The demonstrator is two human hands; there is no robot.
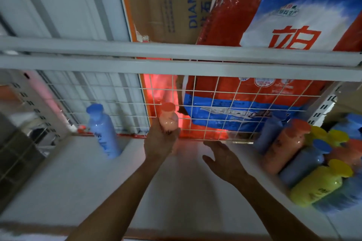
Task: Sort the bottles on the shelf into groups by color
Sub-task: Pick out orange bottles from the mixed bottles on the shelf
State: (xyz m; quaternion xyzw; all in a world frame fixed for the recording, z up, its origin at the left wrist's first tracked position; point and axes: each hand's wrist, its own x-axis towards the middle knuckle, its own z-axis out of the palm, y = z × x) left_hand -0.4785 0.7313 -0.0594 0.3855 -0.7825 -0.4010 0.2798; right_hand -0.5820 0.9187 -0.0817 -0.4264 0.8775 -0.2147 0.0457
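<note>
Shelf: A white shelf (78, 182) was viewed from above, closed along its back edge by a white wire grid (117, 100).
Held bottle: An orange bottle (168, 117) with an orange cap was held upright near the middle of the back edge, just in front of the grid. Its base was hidden by the hand, so contact with the shelf could not be told.
Left hand: The left hand (159, 143) was wrapped round the lower body of the orange bottle, its grip clamped on it.
Right hand: The right hand (223, 159) was held over the shelf, right of the left hand. Its grip was apart, the fingers spread, and nothing was held.
Lone bottle: A blue bottle (103, 133) was seen upright toward the left part of the back edge, well apart from the held one.
Right-end group: Mixed colours were crowded at the shelf's right edge. A tall orange-capped bottle (284, 146) was pressed between a dark blue bottle (268, 135) and a blue-capped bottle (301, 162), with a yellow bottle (319, 184) nearest the front edge. The others behind were blurred.
Behind the grid: A red and blue bag (244, 107) was leaned beside a cardboard box (166, 6).
</note>
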